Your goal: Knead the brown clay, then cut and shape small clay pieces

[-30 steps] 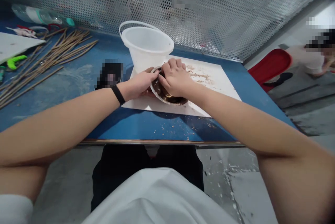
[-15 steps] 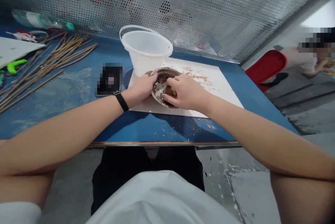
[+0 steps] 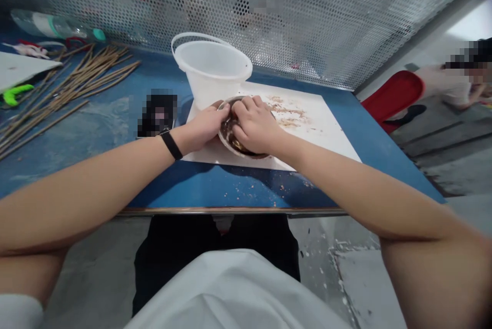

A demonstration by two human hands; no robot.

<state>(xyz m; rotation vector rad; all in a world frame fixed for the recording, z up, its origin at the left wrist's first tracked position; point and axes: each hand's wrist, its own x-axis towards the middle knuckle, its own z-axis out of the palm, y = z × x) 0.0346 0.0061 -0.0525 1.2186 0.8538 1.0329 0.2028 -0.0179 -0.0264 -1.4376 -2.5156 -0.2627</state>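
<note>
My left hand grips the left rim of a round bowl, thumb over the edge. Dark brown wet-looking stuff coats the bowl's inside. Over the bowl, my right hand has its fingers bent and drawn together near the left inner wall; what they pinch, if anything, is hidden. The bowl is above a white board with brown crumbs smeared on its far right part. Just behind the bowl stands a white bucket with its handle tipped back.
On the blue table lie a dark phone-like object, brown sticks and a plastic bottle. Crumbs dot the front edge. A perforated metal screen rises behind. At right, another person is by a red chair.
My right hand has moved left and away from me within the bowl, toward my left thumb, covering more of the opening. My left hand keeps its hold. The view has shifted slightly.
</note>
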